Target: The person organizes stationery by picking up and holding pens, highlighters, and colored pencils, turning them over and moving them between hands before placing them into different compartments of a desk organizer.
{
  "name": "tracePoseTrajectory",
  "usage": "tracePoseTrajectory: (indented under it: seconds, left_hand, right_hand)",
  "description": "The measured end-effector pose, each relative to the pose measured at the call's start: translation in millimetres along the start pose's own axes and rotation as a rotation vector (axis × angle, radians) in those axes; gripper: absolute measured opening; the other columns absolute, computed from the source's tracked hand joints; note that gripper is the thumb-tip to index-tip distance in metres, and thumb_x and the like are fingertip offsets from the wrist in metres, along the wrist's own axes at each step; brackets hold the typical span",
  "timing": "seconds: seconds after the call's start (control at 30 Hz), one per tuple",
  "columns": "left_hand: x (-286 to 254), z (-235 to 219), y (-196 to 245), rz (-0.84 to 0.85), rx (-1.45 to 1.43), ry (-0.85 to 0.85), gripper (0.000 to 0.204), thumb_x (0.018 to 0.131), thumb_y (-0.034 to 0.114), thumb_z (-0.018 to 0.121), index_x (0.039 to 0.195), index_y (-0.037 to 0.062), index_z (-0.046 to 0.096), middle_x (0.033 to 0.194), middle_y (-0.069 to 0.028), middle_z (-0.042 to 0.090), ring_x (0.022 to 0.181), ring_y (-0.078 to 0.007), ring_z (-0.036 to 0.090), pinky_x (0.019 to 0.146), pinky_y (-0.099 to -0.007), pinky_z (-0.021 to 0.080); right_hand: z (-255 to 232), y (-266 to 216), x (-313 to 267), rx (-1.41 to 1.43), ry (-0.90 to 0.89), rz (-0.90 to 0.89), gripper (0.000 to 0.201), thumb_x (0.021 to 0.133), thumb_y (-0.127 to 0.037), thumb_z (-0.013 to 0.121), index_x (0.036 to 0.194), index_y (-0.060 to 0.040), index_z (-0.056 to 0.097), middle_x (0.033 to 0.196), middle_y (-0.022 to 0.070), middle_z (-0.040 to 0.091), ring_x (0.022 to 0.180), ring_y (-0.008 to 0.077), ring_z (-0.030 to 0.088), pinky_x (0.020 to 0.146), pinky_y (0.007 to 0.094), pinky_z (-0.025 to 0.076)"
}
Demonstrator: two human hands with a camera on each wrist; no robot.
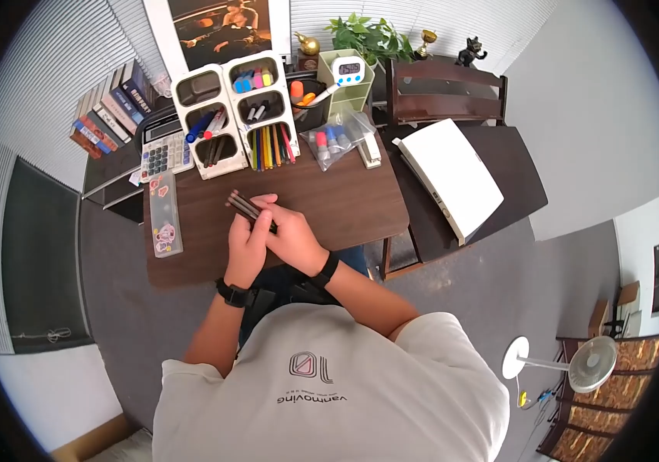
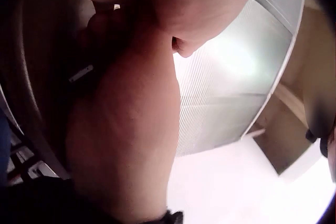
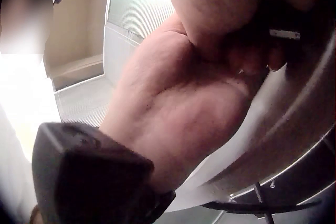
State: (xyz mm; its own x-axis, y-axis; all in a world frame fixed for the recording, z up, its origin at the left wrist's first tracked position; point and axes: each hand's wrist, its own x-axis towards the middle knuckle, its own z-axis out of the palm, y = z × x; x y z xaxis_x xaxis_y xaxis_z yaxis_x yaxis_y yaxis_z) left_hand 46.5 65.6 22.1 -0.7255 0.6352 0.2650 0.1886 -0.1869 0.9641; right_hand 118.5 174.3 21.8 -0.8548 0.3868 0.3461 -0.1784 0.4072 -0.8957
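Over the front of the brown desk (image 1: 329, 223), both hands come together around a small bundle of dark pencils (image 1: 243, 203). My left hand (image 1: 248, 250) holds the bundle from the left, its thumb laid along it. Against it, my right hand (image 1: 297, 240) grips the same bundle from the right, and dark ends show between the two hands. The pencils' tips point away from the body, to the upper left. Up close in the left wrist view, the left hand (image 2: 126, 113) hides most of the bundle; in the right wrist view the right hand (image 3: 184, 98) does too.
A white desk organizer (image 1: 238, 115) holds markers, highlighters and coloured pencils. Left of it are a calculator (image 1: 166, 156) and a clear pencil case (image 1: 164, 215) with stickers. To its right lie a plastic bag of bottles (image 1: 335, 140) and a stapler (image 1: 369, 150).
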Motion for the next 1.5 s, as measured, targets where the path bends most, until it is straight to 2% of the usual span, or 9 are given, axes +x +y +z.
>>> tracePoseTrajectory:
  seconds: [0.47, 0.67, 0.73, 0.77, 0.87, 0.97, 1.17, 1.23, 1.5]
  left_hand:
    - [8, -18, -27, -0.230, -0.571, 0.055, 0.021, 0.112, 0.020, 0.052, 0.123, 0.0019, 0.057, 0.133, -0.0198, 0.068, 0.113, -0.0172, 0.064, 0.102, -0.0339, 0.050]
    - [6, -24, -21, -0.285, -0.689, -0.041, 0.025, 0.112, 0.018, 0.052, 0.130, 0.0022, 0.057, 0.137, -0.0197, 0.064, 0.127, -0.0272, 0.061, 0.110, -0.0445, 0.049]
    - [6, -24, -22, -0.343, -0.749, 0.004, 0.036, 0.113, 0.025, 0.051, 0.138, 0.0003, 0.058, 0.136, -0.0137, 0.066, 0.107, -0.0165, 0.064, 0.081, -0.0339, 0.051]
    - [7, -25, -23, -0.346, -0.753, 0.006, 0.036, 0.113, 0.025, 0.051, 0.138, 0.0003, 0.058, 0.136, -0.0137, 0.066, 0.107, -0.0165, 0.064, 0.081, -0.0339, 0.051]
    - [9, -31, -26, -0.434, -0.839, 0.014, 0.034, 0.114, 0.029, 0.048, 0.133, 0.0027, 0.059, 0.136, -0.0143, 0.066, 0.110, -0.0207, 0.065, 0.086, -0.0380, 0.054]
    - [9, -34, -32, -0.395, -1.015, 0.069, 0.028, 0.115, 0.030, 0.047, 0.123, 0.0059, 0.060, 0.130, -0.0152, 0.069, 0.129, -0.0274, 0.061, 0.111, -0.0499, 0.049]
    - [9, -30, -29, -0.356, -1.035, 0.175, 0.024, 0.114, 0.030, 0.048, 0.119, 0.0101, 0.061, 0.116, -0.0094, 0.071, 0.123, -0.0275, 0.065, 0.110, -0.0528, 0.050]
    - [9, -31, -30, -0.397, -1.069, 0.240, 0.022, 0.115, 0.028, 0.047, 0.120, 0.0097, 0.057, 0.115, -0.0102, 0.070, 0.117, -0.0286, 0.066, 0.109, -0.0537, 0.051]
    - [8, -42, -37, -0.473, -1.141, 0.159, 0.030, 0.114, 0.033, 0.046, 0.134, 0.0125, 0.055, 0.127, -0.0103, 0.066, 0.121, -0.0280, 0.063, 0.106, -0.0508, 0.051]
  right_hand:
    - [7, -1, -1, -0.250, -0.039, -0.005, 0.032, 0.095, -0.018, 0.072, 0.121, 0.0005, 0.067, 0.099, 0.0236, 0.073, 0.092, 0.0457, 0.071, 0.079, 0.0469, 0.058]
    - [-5, 1, 14, -0.134, -0.135, 0.091, 0.031, 0.106, -0.024, 0.063, 0.111, 0.0063, 0.067, 0.080, 0.0213, 0.072, 0.071, 0.0350, 0.074, 0.067, 0.0415, 0.058]
    - [-6, 2, 19, -0.168, -0.182, 0.053, 0.032, 0.107, -0.025, 0.062, 0.110, 0.0064, 0.067, 0.075, 0.0177, 0.072, 0.063, 0.0265, 0.073, 0.061, 0.0368, 0.057]
    - [-7, 2, 22, -0.170, -0.185, 0.057, 0.032, 0.107, -0.025, 0.062, 0.110, 0.0064, 0.067, 0.075, 0.0177, 0.072, 0.063, 0.0265, 0.073, 0.061, 0.0368, 0.057]
    - [-13, -23, 30, -0.141, -0.298, 0.231, 0.032, 0.106, -0.025, 0.063, 0.113, 0.0063, 0.068, 0.072, 0.0142, 0.071, 0.062, 0.0227, 0.073, 0.057, 0.0336, 0.057]
    - [-16, -39, 26, -0.069, -0.350, 0.384, 0.031, 0.105, -0.024, 0.065, 0.115, 0.0058, 0.068, 0.076, 0.0129, 0.072, 0.061, 0.0200, 0.073, 0.055, 0.0319, 0.057]
    - [-30, -38, -5, -0.137, -0.175, 0.319, 0.025, 0.103, -0.017, 0.069, 0.119, 0.0017, 0.070, 0.090, 0.0157, 0.074, 0.066, 0.0197, 0.074, 0.062, 0.0325, 0.059]
    - [-38, -35, -10, -0.385, -0.015, -0.066, 0.021, 0.102, -0.014, 0.068, 0.117, 0.0000, 0.073, 0.091, 0.0155, 0.073, 0.080, 0.0197, 0.076, 0.070, 0.0345, 0.059]
    - [-68, -88, -4, 0.053, 0.172, 0.016, 0.009, 0.098, -0.003, 0.072, 0.105, 0.0013, 0.076, 0.094, 0.0081, 0.069, 0.074, 0.0118, 0.065, 0.066, 0.0258, 0.052]
